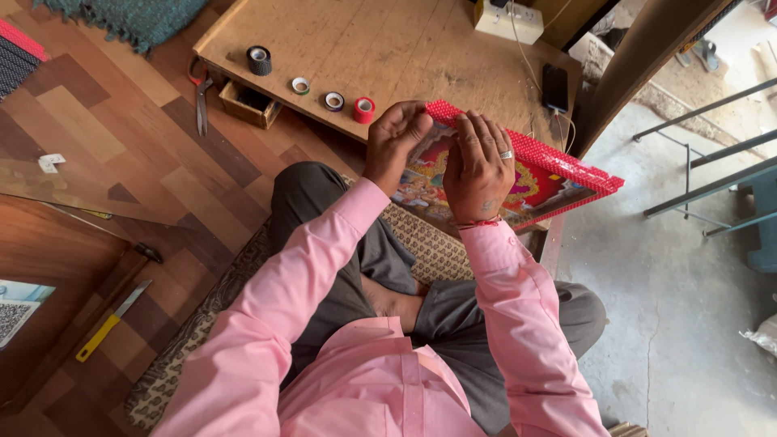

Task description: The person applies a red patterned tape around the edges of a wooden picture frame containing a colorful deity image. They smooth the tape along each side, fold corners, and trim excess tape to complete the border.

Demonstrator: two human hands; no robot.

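Note:
A colourful picture in a red beaded frame rests tilted over my lap, against the low wooden table. My left hand curls at the frame's near-left corner, its fingers bent and touching the red edge. Spread over the frame's top edge beside it, my right hand wears a ring and presses down on the beading. I sit cross-legged in pink sleeves and grey trousers.
On the table stand a red tape roll, two small rolls, a black roll, a phone and a power strip. Scissors and a yellow-handled tool lie on the wooden floor.

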